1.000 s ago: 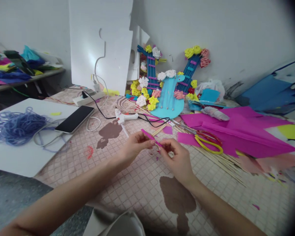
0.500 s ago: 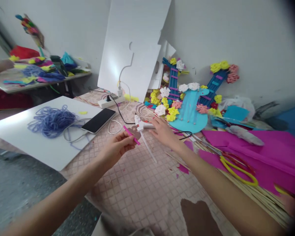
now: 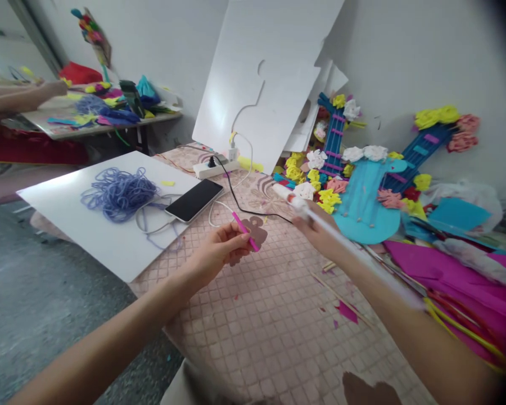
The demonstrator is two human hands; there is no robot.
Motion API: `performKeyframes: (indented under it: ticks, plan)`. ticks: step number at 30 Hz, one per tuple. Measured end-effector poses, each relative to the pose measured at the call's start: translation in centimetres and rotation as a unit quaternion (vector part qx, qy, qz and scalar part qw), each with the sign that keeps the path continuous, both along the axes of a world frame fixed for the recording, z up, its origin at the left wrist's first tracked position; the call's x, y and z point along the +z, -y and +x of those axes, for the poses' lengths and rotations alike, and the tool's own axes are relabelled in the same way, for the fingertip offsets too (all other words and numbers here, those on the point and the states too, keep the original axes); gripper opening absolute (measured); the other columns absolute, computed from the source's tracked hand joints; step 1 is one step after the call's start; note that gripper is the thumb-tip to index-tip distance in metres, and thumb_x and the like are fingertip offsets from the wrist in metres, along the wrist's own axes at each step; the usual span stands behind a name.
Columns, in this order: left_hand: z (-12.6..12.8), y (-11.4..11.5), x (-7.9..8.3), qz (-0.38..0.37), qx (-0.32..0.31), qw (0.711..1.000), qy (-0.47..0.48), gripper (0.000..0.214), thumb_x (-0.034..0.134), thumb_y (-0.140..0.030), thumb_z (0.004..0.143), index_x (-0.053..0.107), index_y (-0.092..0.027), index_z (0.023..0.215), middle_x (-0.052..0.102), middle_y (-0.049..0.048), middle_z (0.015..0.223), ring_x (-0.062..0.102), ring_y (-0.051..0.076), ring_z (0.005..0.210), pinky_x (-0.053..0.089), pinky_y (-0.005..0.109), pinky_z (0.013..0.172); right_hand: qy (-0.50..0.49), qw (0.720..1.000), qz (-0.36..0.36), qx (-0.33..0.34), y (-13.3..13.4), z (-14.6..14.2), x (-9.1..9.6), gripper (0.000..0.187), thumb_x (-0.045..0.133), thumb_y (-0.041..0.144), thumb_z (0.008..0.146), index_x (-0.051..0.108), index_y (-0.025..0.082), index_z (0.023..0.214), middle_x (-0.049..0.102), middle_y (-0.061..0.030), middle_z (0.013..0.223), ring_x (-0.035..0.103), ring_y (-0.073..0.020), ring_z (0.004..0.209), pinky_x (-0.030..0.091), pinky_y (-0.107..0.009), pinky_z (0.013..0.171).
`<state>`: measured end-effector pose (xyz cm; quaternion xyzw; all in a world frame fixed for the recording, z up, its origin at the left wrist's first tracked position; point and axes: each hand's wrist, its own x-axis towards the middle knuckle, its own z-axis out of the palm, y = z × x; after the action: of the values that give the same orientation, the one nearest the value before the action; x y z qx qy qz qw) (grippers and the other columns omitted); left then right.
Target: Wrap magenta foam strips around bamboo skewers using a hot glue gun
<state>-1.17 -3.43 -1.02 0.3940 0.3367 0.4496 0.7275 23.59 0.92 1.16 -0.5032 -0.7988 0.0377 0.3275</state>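
A thin bright pink strip [image 3: 245,231] is pinched between the thumb and fingers of my left hand [image 3: 219,246], above the table. My right hand [image 3: 320,233] grips a white hot glue gun [image 3: 285,193], its nozzle pointing up and left. A long translucent glue stick [image 3: 365,256] sticks out of its back along my right forearm, blurred by motion. The gun's black cord [image 3: 253,212] runs to a power strip [image 3: 215,167]. Beneath the pink strip, a brown shape [image 3: 258,232] shows on the checked tablecloth [image 3: 253,315].
At left, blue yarn [image 3: 124,191] and a phone [image 3: 196,199] rest on a white board [image 3: 67,194]. Flower-decorated blue guitar crafts [image 3: 369,205] lean at the back right. Magenta sheets [image 3: 468,275] and scissors [image 3: 459,320] lie at right. A person's arm [image 3: 29,95] reaches over another table.
My right hand has taken hold of the glue gun and lifted it off the table, turning it. My left hand still holds the pink strip. The view has shifted left.
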Motion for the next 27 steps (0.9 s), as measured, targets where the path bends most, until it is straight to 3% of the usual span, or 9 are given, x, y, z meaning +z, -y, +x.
performKeyframes:
  ticks: [4, 7, 10, 14, 27]
  plan:
    - [0.1, 0.0, 0.0, 0.024, -0.002, 1.000, -0.017, 0.023, 0.073, -0.031, 0.075, 0.061, -0.017, 0.088, 0.066, 0.0023, 0.075, 0.058, 0.009, 0.060, 0.032, 0.018, 0.046, -0.064, 0.989, -0.107, -0.079, 6.3, 0.5, 1.6, 0.039, 0.056, 0.053, 0.083, 0.067, 0.019, 0.099, 0.070, -0.0058, 0.081, 0.066, -0.0280, 0.078, 0.052, -0.039, 0.067]
    - [0.3, 0.0, 0.1, 0.034, -0.009, 0.999, -0.019, 0.022, 0.072, -0.031, 0.076, 0.062, -0.018, 0.091, 0.067, 0.0028, 0.078, 0.059, 0.009, 0.064, 0.038, 0.019, 0.053, -0.080, 0.980, -0.175, -0.045, 10.1, 0.8, 1.9, 0.034, 0.056, 0.050, 0.084, 0.068, 0.023, 0.100, 0.071, -0.0038, 0.081, 0.066, -0.0252, 0.073, 0.053, -0.034, 0.060]
    - [0.6, 0.1, 0.2, 0.034, -0.009, 0.999, -0.012, 0.021, 0.071, -0.029, 0.077, 0.064, -0.017, 0.093, 0.069, 0.0050, 0.088, 0.063, 0.011, 0.073, 0.046, 0.023, 0.067, -0.076, 0.981, -0.175, -0.022, 12.1, 1.1, 1.7, 0.031, 0.054, 0.049, 0.086, 0.067, 0.024, 0.098, 0.072, -0.0045, 0.089, 0.067, -0.0251, 0.080, 0.054, -0.035, 0.065]
    - [0.9, 0.3, 0.3, 0.029, -0.003, 1.000, 0.009, 0.019, 0.071, -0.026, 0.077, 0.064, -0.017, 0.093, 0.069, 0.0053, 0.093, 0.064, 0.012, 0.080, 0.048, 0.025, 0.076, -0.064, 0.983, -0.169, -0.010, 12.8, 1.0, 1.5, 0.032, 0.054, 0.050, 0.086, 0.066, 0.023, 0.098, 0.071, -0.0048, 0.091, 0.066, -0.0251, 0.087, 0.055, -0.037, 0.073]
    - [0.9, 0.3, 0.1, 0.033, -0.012, 0.999, 0.012, 0.016, 0.070, -0.024, 0.078, 0.066, -0.018, 0.092, 0.070, 0.0043, 0.091, 0.062, 0.010, 0.075, 0.047, 0.022, 0.071, -0.071, 0.983, -0.171, -0.010, 12.7, 0.6, 1.3, 0.031, 0.053, 0.049, 0.086, 0.063, 0.023, 0.100, 0.070, -0.0043, 0.090, 0.065, -0.0226, 0.079, 0.053, -0.034, 0.068]
